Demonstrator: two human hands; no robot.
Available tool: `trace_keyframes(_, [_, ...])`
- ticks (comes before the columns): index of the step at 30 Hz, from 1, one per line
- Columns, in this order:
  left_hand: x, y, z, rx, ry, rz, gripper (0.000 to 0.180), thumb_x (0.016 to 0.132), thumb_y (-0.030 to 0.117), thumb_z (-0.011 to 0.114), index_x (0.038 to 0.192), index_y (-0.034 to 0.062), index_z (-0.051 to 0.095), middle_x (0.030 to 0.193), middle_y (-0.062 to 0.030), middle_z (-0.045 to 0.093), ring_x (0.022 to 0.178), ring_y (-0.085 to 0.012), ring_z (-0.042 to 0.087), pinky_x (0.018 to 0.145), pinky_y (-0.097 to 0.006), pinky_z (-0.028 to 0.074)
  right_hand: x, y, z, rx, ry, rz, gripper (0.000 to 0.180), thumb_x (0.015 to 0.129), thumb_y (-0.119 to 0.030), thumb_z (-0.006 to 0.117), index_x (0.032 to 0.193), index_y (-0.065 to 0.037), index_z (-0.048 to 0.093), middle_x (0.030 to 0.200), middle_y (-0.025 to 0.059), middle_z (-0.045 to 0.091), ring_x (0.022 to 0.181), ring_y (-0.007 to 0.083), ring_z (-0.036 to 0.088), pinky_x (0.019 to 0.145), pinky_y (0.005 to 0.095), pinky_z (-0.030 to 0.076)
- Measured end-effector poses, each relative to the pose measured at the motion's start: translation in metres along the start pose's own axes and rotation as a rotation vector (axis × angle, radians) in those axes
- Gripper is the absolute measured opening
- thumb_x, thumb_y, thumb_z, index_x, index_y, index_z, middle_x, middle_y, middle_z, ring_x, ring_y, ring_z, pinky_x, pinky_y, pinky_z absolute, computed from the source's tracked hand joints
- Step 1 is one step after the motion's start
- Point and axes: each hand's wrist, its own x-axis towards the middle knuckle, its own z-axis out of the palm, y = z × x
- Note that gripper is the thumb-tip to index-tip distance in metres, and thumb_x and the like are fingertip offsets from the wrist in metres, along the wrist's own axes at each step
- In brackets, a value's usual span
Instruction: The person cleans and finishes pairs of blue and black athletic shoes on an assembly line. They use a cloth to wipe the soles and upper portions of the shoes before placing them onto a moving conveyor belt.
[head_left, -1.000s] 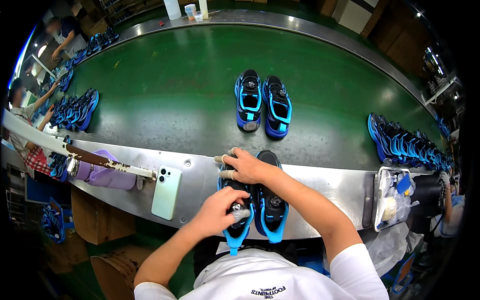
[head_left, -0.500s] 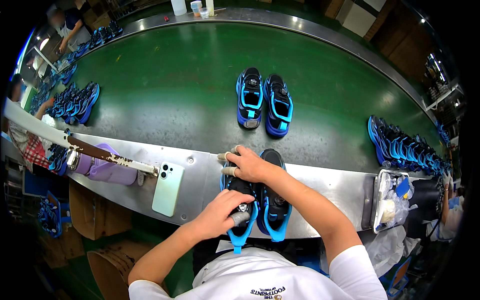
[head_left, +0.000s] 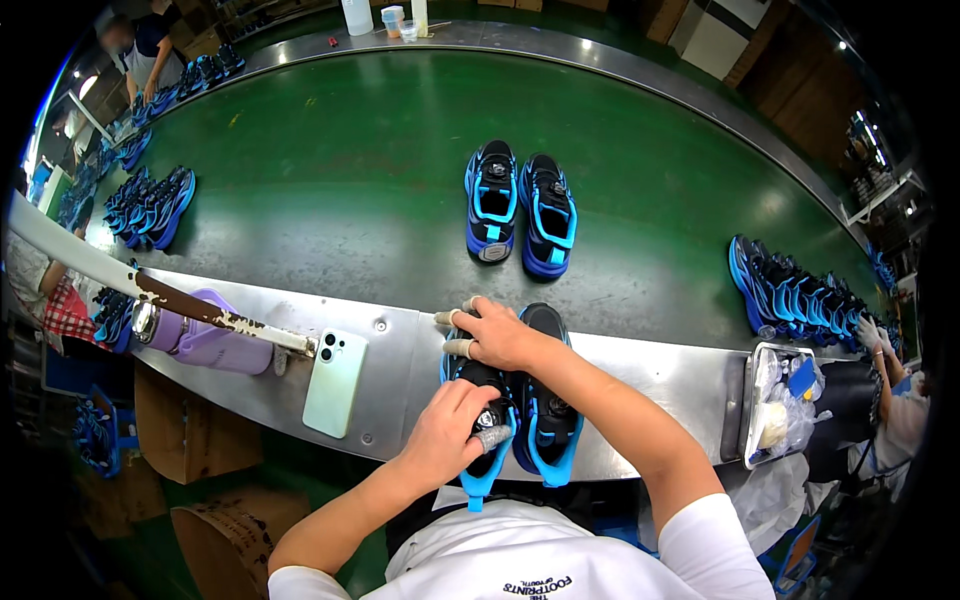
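Note:
Two black-and-blue sneakers lie side by side, toes away from me, on the metal ledge at my body. My left hand [head_left: 445, 428] grips the left sneaker [head_left: 477, 488] around the dial on its tongue, with a grey cover on the thumb. Over that shoe's toe, my right hand [head_left: 492, 335] is closed, its covered fingertips along the outer side. Its forearm crosses above the right sneaker [head_left: 547, 400], which neither hand holds. Farther off on the green belt [head_left: 340, 170] stands another pair, a left shoe [head_left: 491, 180] and a right shoe [head_left: 549, 222].
Left of the shoes lies a pale green phone [head_left: 335, 383], beside a purple bottle [head_left: 225, 350] and a chipped white bar [head_left: 180, 298]. At right are a tray [head_left: 752, 405] of plastic bags and a row of sneakers [head_left: 800, 290]. Co-workers are at both sides; cartons [head_left: 195, 425] stand below.
My left hand has shifted slightly at the dial, its fingers drawn a little more together. The right hand keeps its place. At far right, a co-worker's gloved hands have come to the sneaker row.

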Motion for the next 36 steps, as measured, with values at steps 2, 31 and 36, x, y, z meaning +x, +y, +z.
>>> trace_keyframes(2, [0.005,-0.016,-0.009,-0.086,-0.073,0.056,0.055,0.065,-0.006,0.056,0.119,0.0039,0.057,0.104,-0.0117,0.057,0.096,-0.0324,0.051,0.087,-0.041,0.044,0.0,-0.003,-0.002,-0.005,-0.015,0.001,0.051,0.09,-0.047,0.054,0.136,-0.026,0.049,0.128,0.0221,0.045,0.121,0.0415,0.043,0.101,0.0489,0.034])
trace_keyframes(31, [-0.054,0.023,0.022,-1.456,0.122,-0.857,0.028,0.097,0.004,0.044,0.123,-0.0062,0.047,0.12,-0.0207,0.058,0.088,-0.0216,0.064,0.077,-0.03,0.054,-0.105,-0.058,-0.012,0.141,0.086,-0.308,0.033,0.077,-0.011,0.071,0.11,-0.014,0.066,0.092,0.0105,0.05,0.089,0.0271,0.053,0.076,0.0357,0.046])
trace_keyframes(36, [-0.056,0.014,0.026,-1.555,0.122,-0.832,0.028,0.097,0.005,0.045,0.123,-0.0054,0.047,0.115,-0.0256,0.059,0.083,-0.0205,0.065,0.079,-0.03,0.053,-0.109,-0.066,-0.013,-0.033,0.271,-0.2,0.029,0.077,-0.014,0.069,0.106,-0.013,0.068,0.087,0.0068,0.052,0.083,0.0253,0.057,0.07,0.0366,0.048])
